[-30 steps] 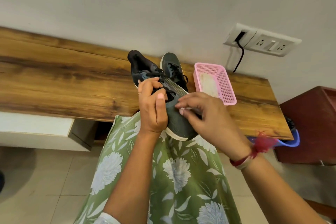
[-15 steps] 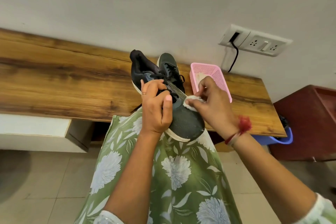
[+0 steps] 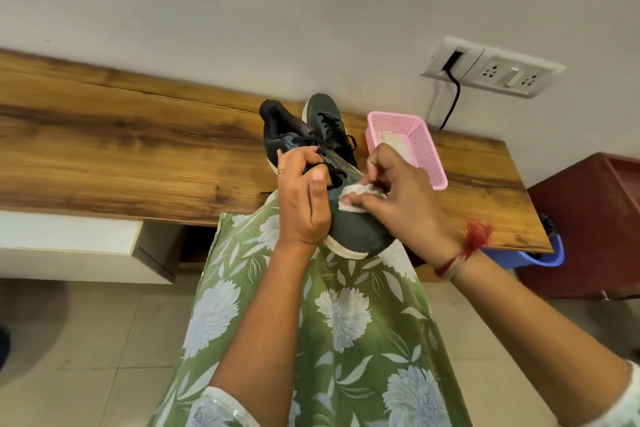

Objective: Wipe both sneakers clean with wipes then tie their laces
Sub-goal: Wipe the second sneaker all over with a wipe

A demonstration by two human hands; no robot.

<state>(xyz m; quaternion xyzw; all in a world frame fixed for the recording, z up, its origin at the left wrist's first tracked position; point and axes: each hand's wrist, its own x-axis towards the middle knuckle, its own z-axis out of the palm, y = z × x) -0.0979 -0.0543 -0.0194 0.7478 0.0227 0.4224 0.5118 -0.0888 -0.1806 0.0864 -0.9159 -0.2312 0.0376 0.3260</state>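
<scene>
My left hand (image 3: 303, 198) grips a dark grey sneaker (image 3: 360, 234) by its laced middle, toe toward me, over my lap at the wooden shelf's front edge. A crumpled white wipe (image 3: 356, 196) is pinched in my right hand (image 3: 401, 201) and pressed on the sneaker's upper, just right of the laces. The second sneaker (image 3: 323, 114), dark with black laces, lies on the shelf behind the first, toe toward the wall.
A pink mesh basket (image 3: 424, 149) with more white wipes stands on the wooden shelf (image 3: 121, 149) at the right. A wall socket with a black cable (image 3: 452, 97) is above it. A blue bin (image 3: 540, 256) and a red cabinet (image 3: 588, 225) stand at the right.
My right hand moved from the sneaker's toe up toward the basket side and now rubs the wipe beside the laces. The left hand keeps its grip on the sneaker.
</scene>
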